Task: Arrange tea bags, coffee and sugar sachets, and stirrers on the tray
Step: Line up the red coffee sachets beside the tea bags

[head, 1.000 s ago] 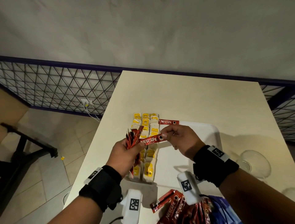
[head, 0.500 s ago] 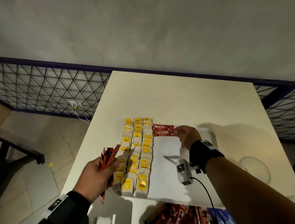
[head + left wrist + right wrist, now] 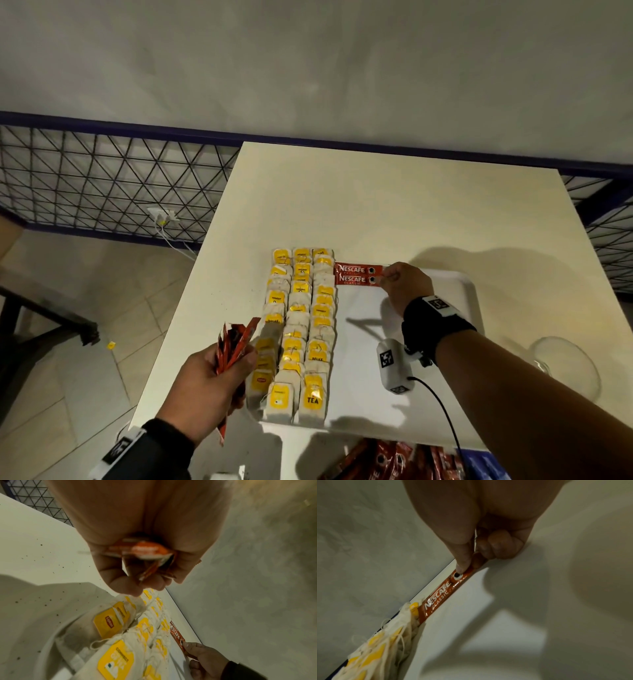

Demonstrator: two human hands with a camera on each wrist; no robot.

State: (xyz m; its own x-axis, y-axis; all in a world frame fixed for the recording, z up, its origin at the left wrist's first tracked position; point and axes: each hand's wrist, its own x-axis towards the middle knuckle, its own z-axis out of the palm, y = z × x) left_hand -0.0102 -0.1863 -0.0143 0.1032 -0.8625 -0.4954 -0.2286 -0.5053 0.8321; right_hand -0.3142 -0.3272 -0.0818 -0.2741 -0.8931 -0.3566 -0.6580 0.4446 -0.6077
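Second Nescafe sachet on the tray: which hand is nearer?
Right. The right hand pinches the end of the second Nescafe sachet on the tray. The left hand is well off, beside the tea bags, gripping a bunch of sachets.

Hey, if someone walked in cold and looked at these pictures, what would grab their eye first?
Probably the three long rows of yellow-tagged tea bags filling the left part of the white tray. Next, the two red Nescafe sachets lying side by side at the tray's far edge, the right hand pinching the nearer one's end. Then the left hand gripping a bundle of red sachets beside the tea bags.
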